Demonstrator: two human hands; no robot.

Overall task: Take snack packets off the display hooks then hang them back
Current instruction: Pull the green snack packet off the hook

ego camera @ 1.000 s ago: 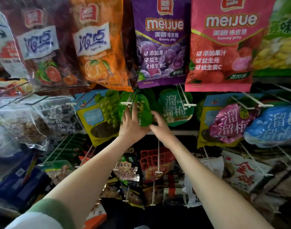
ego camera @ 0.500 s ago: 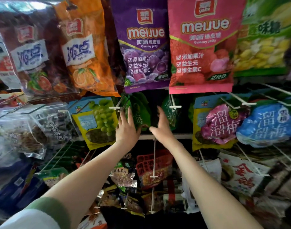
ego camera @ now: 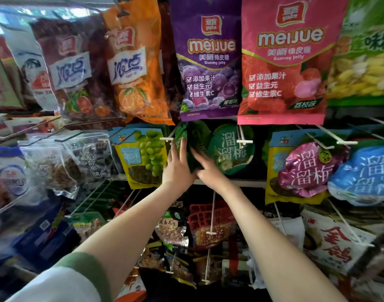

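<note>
Dark green packet (ego camera: 194,136): glossy crinkled film, turned nearly edge-on, upper part hidden in shadow. Left hand (ego camera: 178,171) flat against packet's left face, fingers straight and together. Right hand (ego camera: 208,173) on packet's lower right edge; fingers blurred, cannot tell whether they grip. White T-tipped hook (ego camera: 166,139) just left of packet. Flat yellow grape packet (ego camera: 143,158) farther left. Round green foil packet (ego camera: 232,149) just right of packet, narrow gap. Purple gummy bag (ego camera: 206,62) above packet, bottom edge close.

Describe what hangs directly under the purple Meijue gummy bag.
A dark green packet, pressed between the left hand and right hand, beside a round green plum packet. The purple bag covers the dark packet's top, so its hole is unseen.
</note>
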